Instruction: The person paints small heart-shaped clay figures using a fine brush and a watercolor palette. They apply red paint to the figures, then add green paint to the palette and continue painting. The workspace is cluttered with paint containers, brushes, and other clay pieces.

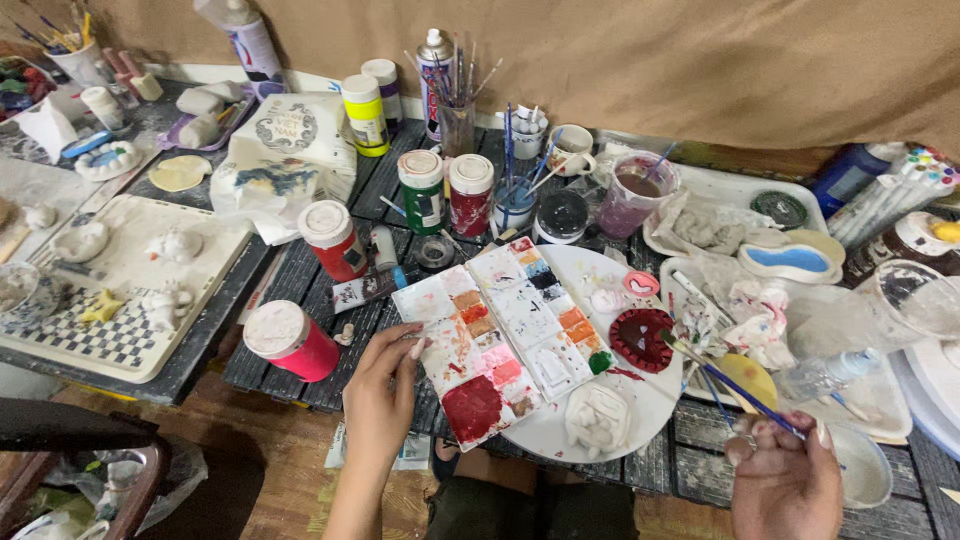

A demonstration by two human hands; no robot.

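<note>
Left hand [383,385], lower centre of frame: fingers spread, fingertips pressing the left edge of the paint palette [505,340]. Not closed round it, just steadying it; grip released, flat contact only.

Right hand [785,480], lower right: grip clenched on a thin blue-handled brush [722,378], pinched near the rear end of the handle, bristle end pointing up-left toward the round dark-red ceramic piece [641,338]. Whether the tip touches that piece I can't tell; the area is cluttered.

Palette: flat white rectangular tray with shallow wells, set diagonally, its right part overlapping the round white plate [600,272] in the centre of the frame. Looks like thin plastic: light, fairly stiff, probably slides easily on the slatted bench [690,455]. Wells hold wet red, orange and green paint, so keep it level and hold it by a bare edge or corner, as the left hand does.

Brush: very light, rigid, smooth handle. Holding nearer the ferrule would give better control than the rear end.

Red piece and the white moulded figure [597,415] on the plate look like fired clay or plaster: brittle, wet-painted surfaces. Take by unpainted rims.

Red-bodied paint jar [290,340] stands just left of the left hand.
</note>
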